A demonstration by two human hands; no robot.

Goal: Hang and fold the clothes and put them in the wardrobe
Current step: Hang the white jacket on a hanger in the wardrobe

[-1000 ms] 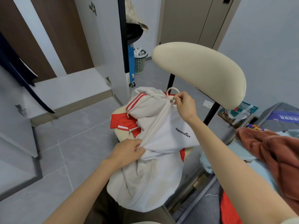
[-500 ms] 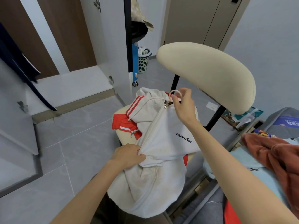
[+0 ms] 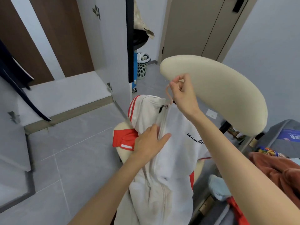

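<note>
White jacket (image 3: 175,153) with red stripes, centre of the frame, zipped to the collar and draped over the seat of a cream chair (image 3: 219,95). Right hand (image 3: 183,95), just above the collar, fingers clenched on the pink hanger hook (image 3: 167,90) that rises from the neck opening. Left hand (image 3: 151,143), fingers straight, lying flat on the jacket front beside the zip. Open wardrobe (image 3: 65,93) at upper left; rust-brown garment (image 3: 279,169) at right edge.

Right hand (image 3: 181,93) was up, fingers curled, pinching hanger hook (image 3: 167,92). Left hand (image 3: 149,143) sat lower, palm down, fingers straight. Both forearms reached forward.
</note>
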